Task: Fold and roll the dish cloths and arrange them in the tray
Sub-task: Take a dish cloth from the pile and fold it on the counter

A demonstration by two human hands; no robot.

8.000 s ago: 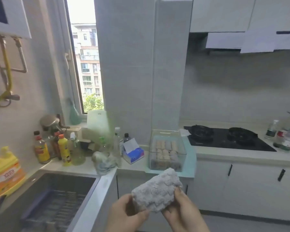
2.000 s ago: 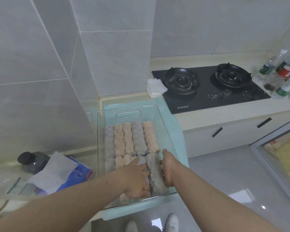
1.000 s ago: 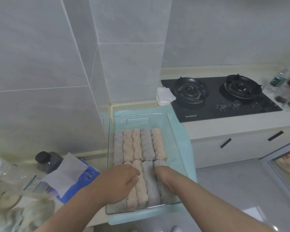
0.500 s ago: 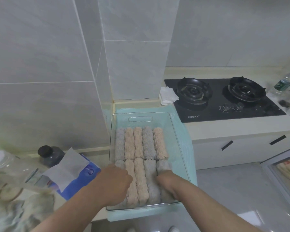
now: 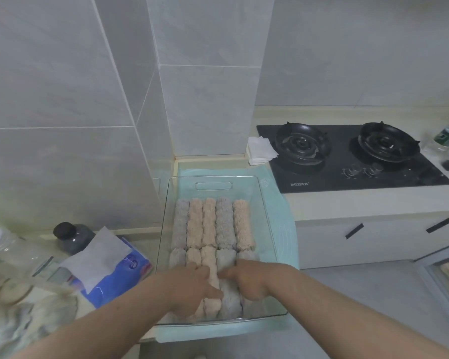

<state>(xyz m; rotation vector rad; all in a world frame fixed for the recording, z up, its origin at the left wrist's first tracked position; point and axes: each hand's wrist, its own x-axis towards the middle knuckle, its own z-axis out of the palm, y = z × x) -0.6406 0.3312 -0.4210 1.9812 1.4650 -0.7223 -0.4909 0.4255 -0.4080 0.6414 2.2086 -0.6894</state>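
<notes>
A clear plastic tray (image 5: 266,203) stands on the counter in front of me. Its back row (image 5: 213,224) holds several rolled dish cloths, grey and peach, lying side by side. A front row of rolls (image 5: 227,301) lies under my hands. My left hand (image 5: 192,288) rests palm down on the peach rolls at the front left. My right hand (image 5: 246,281) presses on a grey roll beside it, fingertips almost meeting the left hand. Neither hand lifts anything.
A teal mat (image 5: 283,213) lies under the tray. To the left are a blue tissue pack (image 5: 114,278), a dark bottle (image 5: 71,237), a glass jar (image 5: 5,252) and a blurred heap of cloth (image 5: 24,327). A black gas hob (image 5: 347,156) and white folded paper (image 5: 259,151) sit at the right.
A loose grey cloth held eight seconds ago now lies rolled in the tray. In the last half second both hands slid inward until they nearly touch over the front row's middle.
</notes>
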